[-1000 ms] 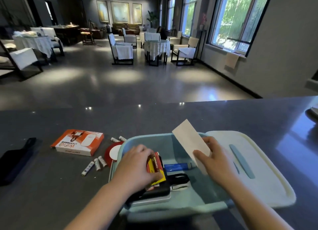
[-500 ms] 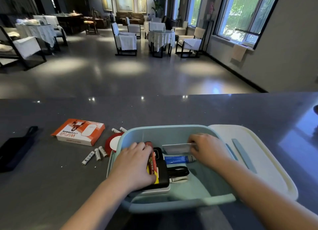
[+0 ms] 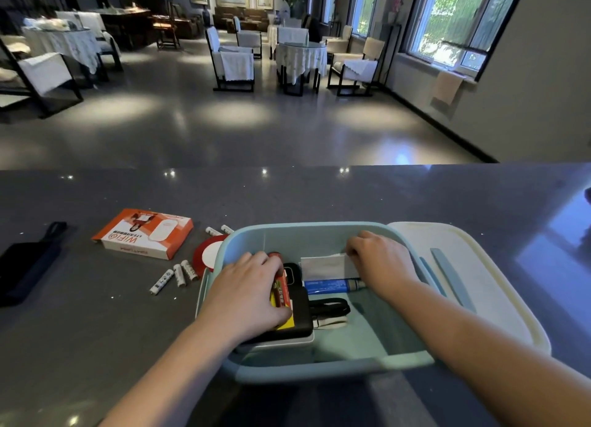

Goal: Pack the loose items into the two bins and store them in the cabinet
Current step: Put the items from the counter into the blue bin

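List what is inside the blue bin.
Blue bin holds a black case, red-yellow pack under the left hand, blue tube, white paper. Anything beneath the case is hidden.

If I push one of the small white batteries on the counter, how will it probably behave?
The white batteries are round cylinders lying on their sides, so one would likely roll if pushed across its length. The counter looks smooth and glossy, so one may slide easily. They look small, so probably light to pinch.

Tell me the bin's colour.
Light blue; the bin shows in the head view.
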### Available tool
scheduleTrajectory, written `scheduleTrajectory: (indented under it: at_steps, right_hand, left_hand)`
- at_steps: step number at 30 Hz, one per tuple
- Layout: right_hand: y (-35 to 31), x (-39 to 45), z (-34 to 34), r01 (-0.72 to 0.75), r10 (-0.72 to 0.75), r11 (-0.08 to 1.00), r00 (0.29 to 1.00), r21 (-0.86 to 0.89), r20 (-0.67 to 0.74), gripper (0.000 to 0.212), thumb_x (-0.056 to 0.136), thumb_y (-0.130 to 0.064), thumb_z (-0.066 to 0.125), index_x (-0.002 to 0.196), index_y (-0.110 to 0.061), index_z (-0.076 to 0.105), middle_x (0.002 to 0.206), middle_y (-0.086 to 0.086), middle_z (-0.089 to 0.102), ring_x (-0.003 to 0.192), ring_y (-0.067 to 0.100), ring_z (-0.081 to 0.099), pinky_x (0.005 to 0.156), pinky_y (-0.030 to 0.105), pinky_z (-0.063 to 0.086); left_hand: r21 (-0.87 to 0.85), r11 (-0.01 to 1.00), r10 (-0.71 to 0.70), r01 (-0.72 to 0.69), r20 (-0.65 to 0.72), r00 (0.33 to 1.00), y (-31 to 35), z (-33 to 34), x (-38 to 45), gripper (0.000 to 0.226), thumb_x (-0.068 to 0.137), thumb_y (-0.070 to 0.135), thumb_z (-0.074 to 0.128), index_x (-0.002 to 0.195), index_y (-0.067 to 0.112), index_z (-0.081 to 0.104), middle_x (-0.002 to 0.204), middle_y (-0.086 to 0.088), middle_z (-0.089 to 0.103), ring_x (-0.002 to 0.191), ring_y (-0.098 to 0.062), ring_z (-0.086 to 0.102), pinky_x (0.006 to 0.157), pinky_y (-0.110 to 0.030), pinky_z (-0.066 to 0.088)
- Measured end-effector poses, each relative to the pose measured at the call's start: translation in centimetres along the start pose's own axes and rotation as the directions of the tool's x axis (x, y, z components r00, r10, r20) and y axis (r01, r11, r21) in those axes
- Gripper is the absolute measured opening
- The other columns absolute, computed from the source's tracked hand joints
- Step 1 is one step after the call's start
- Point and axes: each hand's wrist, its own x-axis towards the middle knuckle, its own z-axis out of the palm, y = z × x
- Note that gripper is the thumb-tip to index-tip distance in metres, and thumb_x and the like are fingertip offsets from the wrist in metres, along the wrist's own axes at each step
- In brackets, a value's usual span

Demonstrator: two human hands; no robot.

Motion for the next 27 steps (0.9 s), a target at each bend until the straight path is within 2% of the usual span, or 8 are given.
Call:
scheduleTrajectory:
  at_steps: [5,10,13,17,20,23,25,27]
  right_hand:
    - [0.1,0.2,0.9,-0.037,0.04,0.999,0.988,-0.023,0.148,0.019,0.087,-0.005,0.054,0.097,-0.018,0.064,0.098,0.003,0.063,0.084,0.025,0.061,0.064,0.03,0.042]
    - [0.2,0.4,1.3,-0.054,0.047,0.998,0.985,0.039,0.165,0.03,0.086,-0.002,0.053,0.109,-0.018,0.064,0.104,0.005,0.064,0.089,0.025,0.063,0.076,0.035,0.054]
    - [0.2,0.1,0.8,-0.102,0.088,0.99,0.986,0.096,0.144,0.027,0.087,-0.011,0.052,0.109,-0.021,0.063,0.106,0.002,0.064,0.091,0.024,0.063,0.077,0.038,0.055]
    - [-0.8,-1.0,-1.0,-0.132,0.118,0.973,0.989,0.188,0.086,0.024,0.084,-0.024,0.059,0.108,-0.027,0.063,0.106,-0.005,0.062,0.092,0.02,0.061,0.071,0.03,0.048]
    - [-3.6,-1.9,-2.9,-0.144,0.142,0.923,0.989,0.356,0.03,0.024,0.083,-0.024,0.065,0.107,-0.028,0.065,0.088,-0.011,0.06,0.078,0.013,0.056,0.066,0.028,0.043]
    - [-8.1,-3.1,-4.7,-0.075,0.078,0.85,0.997,0.522,0.016,0.017,0.082,-0.026,0.067,0.095,-0.036,0.065,0.077,-0.015,0.062,0.071,0.004,0.058,0.061,0.025,0.044]
    - [-11.3,-4.1,-5.3,-0.009,0.01,0.795,1.0,0.606,0.001,0.016,0.08,-0.023,0.069,0.086,-0.038,0.064,0.076,-0.016,0.064,0.068,0.0,0.06,0.061,0.021,0.047]
    - [-14.1,-4.9,-5.5,0.048,-0.041,0.738,0.999,0.673,-0.026,0.019,0.079,-0.019,0.068,0.087,-0.037,0.067,0.083,-0.018,0.067,0.074,0.001,0.062,0.068,0.023,0.051]
  left_hand:
    - [-0.007,1.0,0.002,-0.002,-0.003,1.0,0.0,0.0,-0.1,0.059,0.072,0.058,0.064,0.12,0.034,0.042,0.118,0.013,0.047,0.11,-0.009,0.042,0.088,-0.027,0.037]
    - [-0.001,1.0,-0.003,0.003,-0.003,1.0,-0.2,0.1,0.0,0.059,0.071,0.06,0.065,0.12,0.035,0.042,0.118,0.013,0.047,0.109,-0.009,0.043,0.087,-0.027,0.038]
    - [0.001,1.0,-0.003,0.003,-0.011,1.0,0.2,0.0,-0.1,0.056,0.068,0.06,0.064,0.114,0.034,0.046,0.113,0.012,0.049,0.106,-0.011,0.045,0.085,-0.029,0.04]
    - [-0.266,0.964,-0.075,0.026,-0.177,0.981,0.3,-0.8,-0.6,0.033,0.077,0.051,0.062,0.105,0.033,0.055,0.104,0.016,0.054,0.099,-0.004,0.05,0.08,-0.021,0.042]
    - [-0.441,0.896,-0.222,0.049,-0.349,0.91,-0.9,-0.9,-2.1,0.02,0.084,0.038,0.06,0.104,0.033,0.059,0.104,0.021,0.054,0.102,0.002,0.046,0.087,-0.018,0.039]
    - [-0.526,0.849,-0.31,0.05,-0.421,0.852,-2.5,0.7,-4.7,0.024,0.083,0.03,0.063,0.106,0.032,0.06,0.105,0.029,0.05,0.107,0.006,0.044,0.094,-0.015,0.034]
    - [-0.628,0.778,-0.356,0.022,-0.412,0.839,-3.3,1.8,-6.4,0.029,0.081,0.035,0.059,0.109,0.03,0.062,0.113,0.034,0.048,0.114,0.01,0.043,0.098,-0.011,0.031]
    - [-0.661,0.751,-0.376,0.0,-0.427,0.822,-4.4,2.7,-7.8,0.037,0.08,0.044,0.055,0.113,0.029,0.063,0.119,0.028,0.053,0.116,0.008,0.046,0.099,-0.012,0.033]
